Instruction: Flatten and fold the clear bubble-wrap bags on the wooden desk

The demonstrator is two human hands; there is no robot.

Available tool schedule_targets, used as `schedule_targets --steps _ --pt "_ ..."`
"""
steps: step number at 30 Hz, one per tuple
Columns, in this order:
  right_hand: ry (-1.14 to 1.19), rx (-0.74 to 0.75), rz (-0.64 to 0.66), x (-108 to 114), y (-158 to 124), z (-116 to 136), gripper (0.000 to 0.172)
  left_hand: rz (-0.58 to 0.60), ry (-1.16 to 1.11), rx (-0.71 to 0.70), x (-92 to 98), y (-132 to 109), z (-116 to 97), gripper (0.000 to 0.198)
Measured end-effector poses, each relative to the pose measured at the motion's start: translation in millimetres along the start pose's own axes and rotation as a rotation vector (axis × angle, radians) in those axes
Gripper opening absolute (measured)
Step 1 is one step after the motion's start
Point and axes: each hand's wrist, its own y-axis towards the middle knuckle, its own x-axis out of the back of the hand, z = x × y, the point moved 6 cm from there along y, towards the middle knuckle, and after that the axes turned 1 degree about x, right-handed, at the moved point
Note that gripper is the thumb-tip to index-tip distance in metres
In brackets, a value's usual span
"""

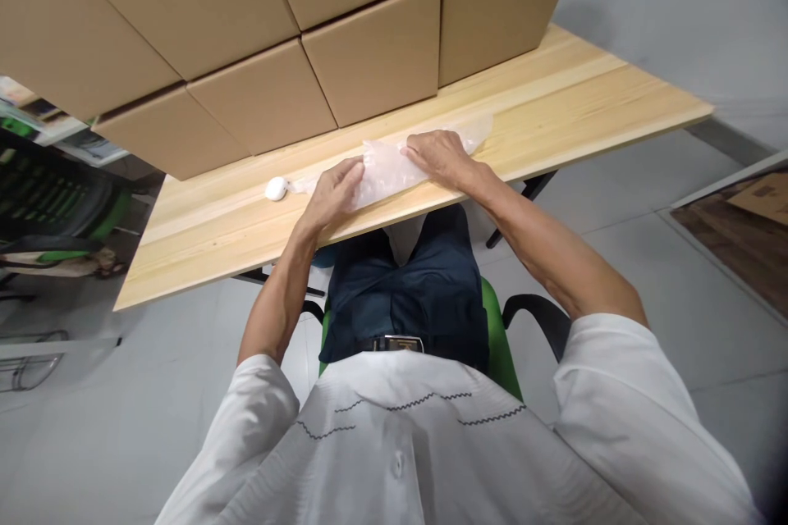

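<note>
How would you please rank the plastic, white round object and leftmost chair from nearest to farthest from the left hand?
1. Plastic: touching the left hand.
2. White round object: left, on the table.
3. Leftmost chair: beyond the table.

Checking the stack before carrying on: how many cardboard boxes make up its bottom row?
4: leftmost box, second box, third box and rightmost box, side by side on the table. Others may be hidden behind.
</note>
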Motion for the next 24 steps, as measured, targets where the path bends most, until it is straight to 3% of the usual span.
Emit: schedule_targets --steps 5,10,16,20,24 --pt "-0.001 -0.026 -0.010 -7.0 12.4 -6.9 0.052 -0.032 0.200 0.014 -10.5 0.7 -3.6 0.087" --pt "0.041 -0.057 -0.029 -11.8 16.1 -14.9 0.050 -0.005 0.251 0.071 -21.9 3.6 1.3 0.096" --pt "0.021 -0.114 0.021 -8.2 18.4 -13.8 0.050 0.087 0.438 0.016 -29.2 7.6 -10.3 0.075" --pt "0.030 -0.127 0.026 -7.2 17.8 -9.7 0.048 0.124 0.544 0.037 -32.5 9.5 -14.3 0.071" --pt "0.062 -0.077 -0.045 -5.5 7.8 -29.2 0.047 0.124 0.573 0.040 -33.1 8.0 -14.5 0.071"
